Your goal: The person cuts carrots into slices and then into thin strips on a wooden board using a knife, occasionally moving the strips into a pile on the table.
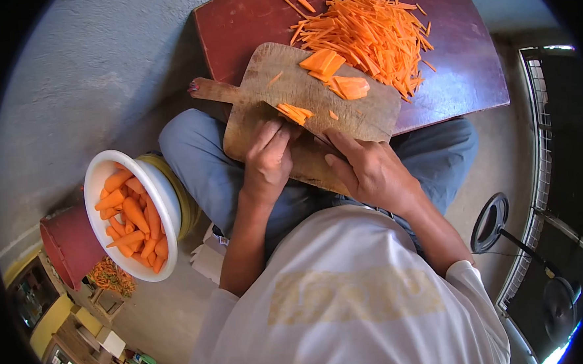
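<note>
A wooden cutting board with a handle at its left lies tilted across the lap and the table edge. My right hand is closed around a knife, of which only a thin dark line of blade shows. Beside the blade, my left hand has its fingers curled together over the board; what they hold is hidden. Freshly cut carrot strips lie just beyond the blade. Farther up the board are two stacks of carrot slices, one thick and one fanned out.
A large pile of carrot strips covers part of the red table. To the left, a white basin holds several whole peeled carrots. Behind it are a red bucket and a heap of peelings. A black-based stand is at right.
</note>
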`<state>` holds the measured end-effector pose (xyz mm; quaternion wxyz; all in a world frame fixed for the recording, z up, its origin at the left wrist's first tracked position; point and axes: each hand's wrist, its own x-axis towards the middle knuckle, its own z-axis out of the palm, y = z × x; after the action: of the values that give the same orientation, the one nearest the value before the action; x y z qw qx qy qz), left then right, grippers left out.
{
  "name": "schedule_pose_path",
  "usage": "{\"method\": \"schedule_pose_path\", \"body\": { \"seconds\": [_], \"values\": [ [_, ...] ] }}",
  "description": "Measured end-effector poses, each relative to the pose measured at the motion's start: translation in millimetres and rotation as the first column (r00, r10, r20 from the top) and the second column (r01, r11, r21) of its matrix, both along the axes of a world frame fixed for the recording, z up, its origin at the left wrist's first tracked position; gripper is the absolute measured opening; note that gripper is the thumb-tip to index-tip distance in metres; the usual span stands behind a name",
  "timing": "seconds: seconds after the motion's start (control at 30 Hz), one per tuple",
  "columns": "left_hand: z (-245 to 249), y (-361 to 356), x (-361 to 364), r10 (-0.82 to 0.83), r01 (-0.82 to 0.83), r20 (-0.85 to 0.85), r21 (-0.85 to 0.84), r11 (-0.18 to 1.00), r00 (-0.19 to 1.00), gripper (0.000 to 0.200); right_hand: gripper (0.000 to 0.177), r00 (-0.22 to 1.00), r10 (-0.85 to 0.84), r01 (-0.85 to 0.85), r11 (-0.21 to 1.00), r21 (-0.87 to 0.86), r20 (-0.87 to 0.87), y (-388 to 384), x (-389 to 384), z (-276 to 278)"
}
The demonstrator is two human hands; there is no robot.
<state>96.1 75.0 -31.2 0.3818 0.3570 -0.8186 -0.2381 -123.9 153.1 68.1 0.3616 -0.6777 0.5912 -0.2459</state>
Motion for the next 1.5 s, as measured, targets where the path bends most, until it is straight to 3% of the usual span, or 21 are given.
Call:
{"method": "schedule_pose_path", "body": {
  "seconds": [0.13, 0.23, 0.43, 0.63, 0.8, 0.93, 1.03, 1.23, 1.5],
  "values": [
    [0, 3, 3, -0.009, 0.009, 0.008, -0.073, 0.997, 1.000, 0.042, 0.040, 1.000, -0.002, 0.003, 0.998, -0.065, 0.006, 9, -3, 13],
    [-6, 10, 2, 0.028, -0.029, -0.016, -0.095, 0.995, 0.999, 0.042, 0.042, 1.000, 0.016, -0.015, 0.995, 0.099, -0.002, 25, -7, 26],
    [0, 6, 3, 0.028, -0.029, -0.009, -0.088, 0.996, 1.000, 0.040, 0.044, 0.994, 0.045, -0.026, 0.984, 0.178, -0.104, 28, -1, 42],
    [2, 6, 3, 0.031, -0.032, -0.015, -0.075, 0.997, 0.999, 0.037, 0.045, 0.993, 0.037, -0.039, 0.999, -0.010, -0.111, 4, 9, 0],
    [-5, 11, -3, 0.079, -0.083, -0.064, -0.074, 0.994, 0.995, 0.030, 0.044, 1.000, 0.019, -0.017, 0.994, 0.109, -0.024, 19, -3, 27],
    [-2, 9, 4, 0.014, -0.014, 0.002, -0.074, 0.997, 1.000, 0.031, 0.043, 0.999, 0.014, -0.009, 0.994, 0.112, -0.048, 13, 4, 14],
    [-2, 11, 9, -0.003, 0.009, 0.063, -0.089, 0.996, 0.998, 0.035, 0.041, 0.999, 0.032, -0.032, 0.999, -0.003, -0.031, 7, 4, 0],
    [1, 15, 2, 0.018, -0.018, -0.001, -0.089, 0.996, 1.000, 0.041, 0.041, 0.999, 0.041, -0.037, 0.994, 0.106, -0.034, 21, -1, 28],
    [-1, 16, 3, 0.035, -0.033, 0.016, -0.090, 0.995, 0.999, 0.049, 0.042, 0.997, 0.041, -0.036, 0.995, 0.095, -0.059, 19, 1, 29]
  ]
}}
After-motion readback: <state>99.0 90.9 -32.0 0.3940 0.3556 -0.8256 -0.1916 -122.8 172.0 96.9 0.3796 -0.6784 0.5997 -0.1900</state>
